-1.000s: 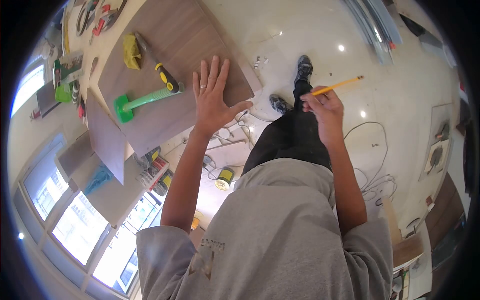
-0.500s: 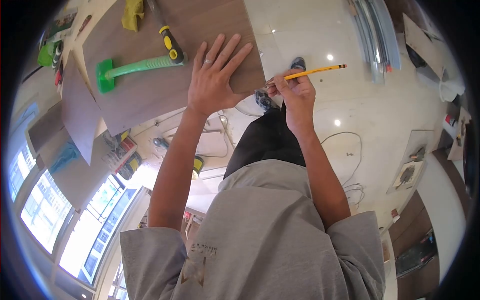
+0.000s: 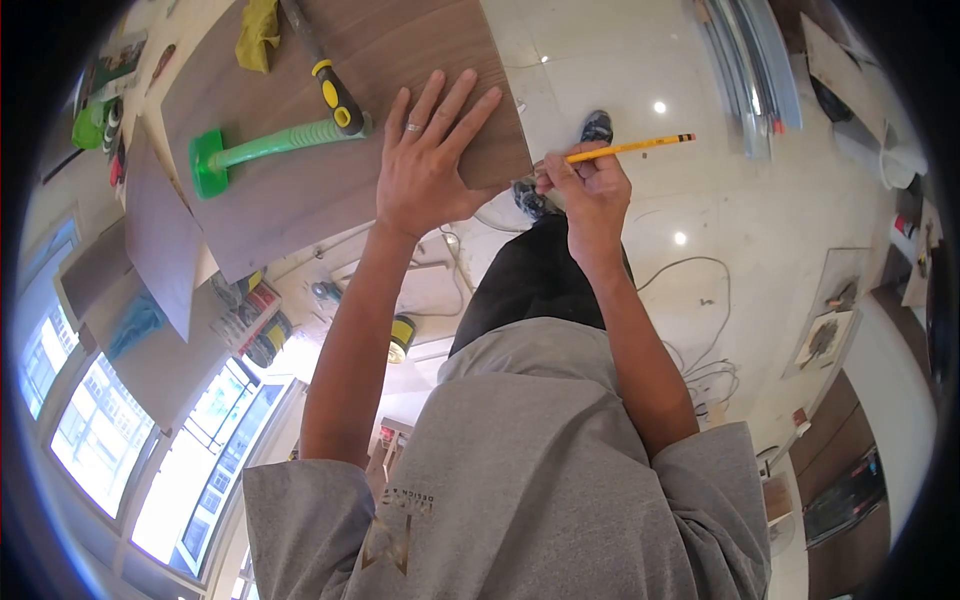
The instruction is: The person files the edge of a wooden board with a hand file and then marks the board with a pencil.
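Note:
My left hand point(image 3: 428, 165) lies flat with spread fingers on a brown wood-grain board point(image 3: 300, 190), near its right edge. Just off the board's lower right corner, my right hand point(image 3: 590, 195) holds a yellow pencil point(image 3: 635, 146) in closed fingers, with the eraser end out to the right. The pencil's tip is hidden by the fingers. A green mallet point(image 3: 208, 164) lies on the board, its handle reaching to near my left hand. Across that handle's end rests a tool with a black and yellow grip point(image 3: 338, 95). A yellow cloth point(image 3: 257, 35) is at the board's upper edge.
Long metallic strips point(image 3: 745, 75) lie on the floor at upper right. A cable point(image 3: 725, 290) curls over the tiles right of my legs. A narrow brown panel point(image 3: 165, 225) stands left of the board. A yellow and black container point(image 3: 401, 335) is below my left forearm.
The view has shifted slightly. My left hand stays flat on the board, and my right hand keeps hold of the pencil in nearly the same place.

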Motion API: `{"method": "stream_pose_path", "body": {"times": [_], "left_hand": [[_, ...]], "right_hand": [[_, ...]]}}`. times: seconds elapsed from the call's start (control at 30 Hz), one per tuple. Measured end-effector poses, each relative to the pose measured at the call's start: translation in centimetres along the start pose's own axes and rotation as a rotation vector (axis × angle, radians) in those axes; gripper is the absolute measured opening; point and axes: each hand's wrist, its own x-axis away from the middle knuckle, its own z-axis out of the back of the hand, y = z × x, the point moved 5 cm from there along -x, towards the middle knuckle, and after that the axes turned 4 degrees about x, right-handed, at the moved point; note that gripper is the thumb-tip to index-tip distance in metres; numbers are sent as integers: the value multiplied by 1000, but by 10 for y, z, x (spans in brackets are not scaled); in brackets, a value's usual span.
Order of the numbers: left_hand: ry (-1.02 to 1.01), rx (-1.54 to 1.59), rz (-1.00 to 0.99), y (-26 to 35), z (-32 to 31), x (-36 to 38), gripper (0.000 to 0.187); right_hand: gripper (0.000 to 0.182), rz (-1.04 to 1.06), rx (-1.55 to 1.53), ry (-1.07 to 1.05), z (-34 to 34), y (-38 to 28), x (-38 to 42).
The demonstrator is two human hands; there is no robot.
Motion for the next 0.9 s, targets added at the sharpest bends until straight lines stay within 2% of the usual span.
{"method": "stream_pose_path", "body": {"times": [0.53,0.63,0.73,0.8,0.9], "left_hand": [[-10,2,-21,-1,-3,2,115],[-26,-11,-23,-2,4,-4,115],[-48,-9,-13,4,9,-3,115],[-62,10,-4,6,10,-2,115],[-69,-9,-3,7,12,0,118]], "right_hand": [[14,-55,16,-2,3,2,5],[19,-156,-249,24,8,-1,4],[21,-199,-257,44,37,-9,-7],[22,-164,-134,57,69,-16,-10],[19,-132,-2,197,137,-23,3]]}}
